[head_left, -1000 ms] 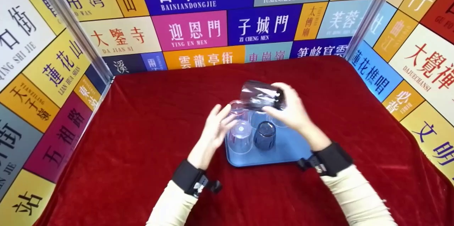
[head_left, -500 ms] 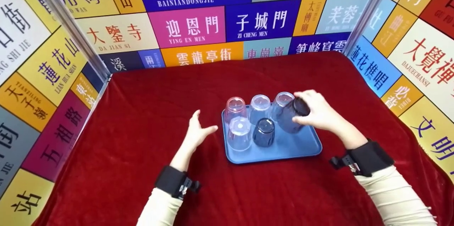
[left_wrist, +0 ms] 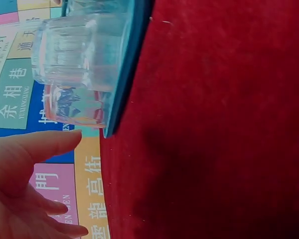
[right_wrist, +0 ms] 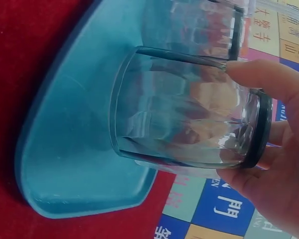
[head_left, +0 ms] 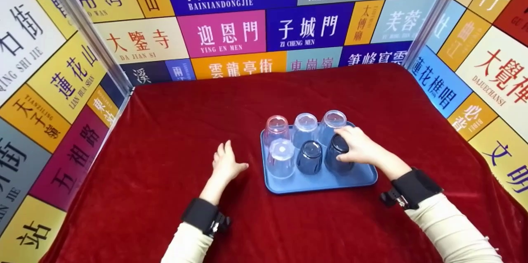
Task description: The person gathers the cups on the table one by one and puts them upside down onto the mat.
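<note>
My right hand grips a dark tinted glass near its base. That glass is upside down at the near right of a blue tray; in the right wrist view its rim is at the tray surface. Beside it sits another upturned dark glass, then a clear glass at the near left. The back row has a pink-tinted glass and two clear ones, the middle glass and the right glass. Left of the tray, my left hand holds nothing, thumb and fingers spread apart.
Red velvet cloth covers the table under the tray. Panels with colourful street-name signs stand along the back and both sides. Metal posts mark the corners.
My right hand has brought the dark glass from tilted above the tray down to its near right, upside down. My left hand has drawn away from the glasses to the left.
</note>
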A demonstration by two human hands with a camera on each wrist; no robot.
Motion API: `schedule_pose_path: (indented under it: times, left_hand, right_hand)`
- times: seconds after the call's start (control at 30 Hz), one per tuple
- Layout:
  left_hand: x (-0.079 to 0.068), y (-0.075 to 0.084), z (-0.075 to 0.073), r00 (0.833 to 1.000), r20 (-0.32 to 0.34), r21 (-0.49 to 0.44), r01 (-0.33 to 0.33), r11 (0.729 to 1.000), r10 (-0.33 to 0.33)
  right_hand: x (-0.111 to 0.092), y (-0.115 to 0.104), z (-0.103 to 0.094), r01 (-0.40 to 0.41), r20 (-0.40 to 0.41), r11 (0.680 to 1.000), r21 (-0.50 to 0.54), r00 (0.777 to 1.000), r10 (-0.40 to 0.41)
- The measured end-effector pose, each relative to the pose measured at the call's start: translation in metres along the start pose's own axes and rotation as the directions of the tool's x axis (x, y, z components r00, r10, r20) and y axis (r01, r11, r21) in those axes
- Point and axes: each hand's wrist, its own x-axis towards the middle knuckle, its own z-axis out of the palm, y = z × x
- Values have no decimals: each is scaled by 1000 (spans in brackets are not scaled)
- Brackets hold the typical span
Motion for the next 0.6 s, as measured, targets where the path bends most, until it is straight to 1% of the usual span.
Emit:
schedule_pose_path:
  times: [0.1, 0.2, 0.3, 0.43, 0.47, 0.53, 0.57, 0.6]
  left_hand:
    - [-1, -4, 1, 1000, -1, 50, 10, 999, -10]
    - [-2, -6, 2, 1000, -19, 92, 5, 996, -3]
    - [-3, -7, 1, 999, -32, 118, 7, 993, -3]
    - [-1, -8, -1, 999, -36, 139, 15, 990, -10]
    - [-1, -8, -1, 999, -38, 143, 16, 990, -11]
    - [0, -9, -2, 999, -43, 149, 18, 989, -12]
    - [1, -10, -3, 999, -47, 155, 16, 988, -9]
    - [2, -12, -4, 999, -51, 163, 13, 986, -5]
  right_hand:
    - [0, 3, 6, 0, 9, 1000, -2, 1000, 0]
    - [0, 4, 10, -16, 15, 1000, 5, 1000, 16]
    - [-1, 5, 14, -42, 13, 999, 33, 999, 42]
    - [-2, 4, 15, -68, -11, 994, 83, 998, 69]
    - [-4, 4, 15, -59, -36, 994, 94, 997, 63]
    - [-6, 5, 13, -42, -124, 990, 137, 991, 59]
    - [-9, 7, 11, -30, -181, 987, 159, 982, 59]
    - [-11, 10, 8, -21, -242, 984, 180, 968, 65]
